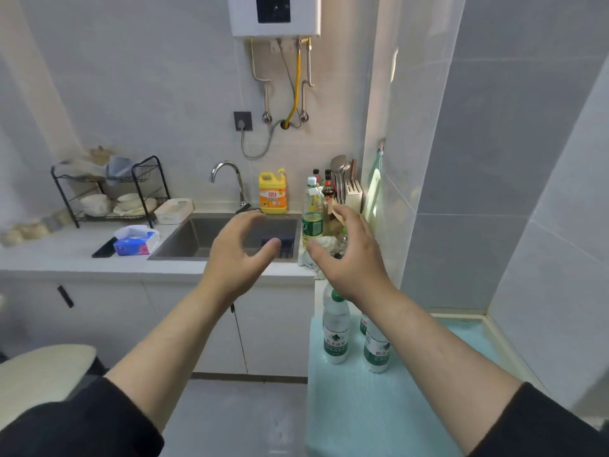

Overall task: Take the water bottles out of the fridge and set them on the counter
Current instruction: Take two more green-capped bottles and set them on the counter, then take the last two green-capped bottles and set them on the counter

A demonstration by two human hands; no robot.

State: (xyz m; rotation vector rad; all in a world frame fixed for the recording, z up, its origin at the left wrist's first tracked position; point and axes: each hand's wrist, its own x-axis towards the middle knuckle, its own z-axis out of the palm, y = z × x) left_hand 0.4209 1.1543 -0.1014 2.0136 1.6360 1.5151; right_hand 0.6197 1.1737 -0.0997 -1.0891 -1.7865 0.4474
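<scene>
Two clear water bottles with green labels stand upright on a pale blue surface at the lower right: one (335, 328) nearer the left edge, the other (376, 344) partly hidden under my right forearm. My right hand (346, 249) hovers above them, fingers spread and loosely curved, holding nothing. My left hand (240, 249) is raised in front of the sink, also spread and empty. A taller bottle with a green label (312, 212) stands on the counter beside the sink. The fridge is not in view.
The white counter (66, 255) carries a steel sink (204, 239), tap (230, 179), yellow detergent bottle (273, 192), tissue pack (136, 242), dark phone (104, 247) and a dish rack (112, 192). Sauce bottles and utensils crowd the corner by the wall. A cushioned stool (43, 367) sits lower left.
</scene>
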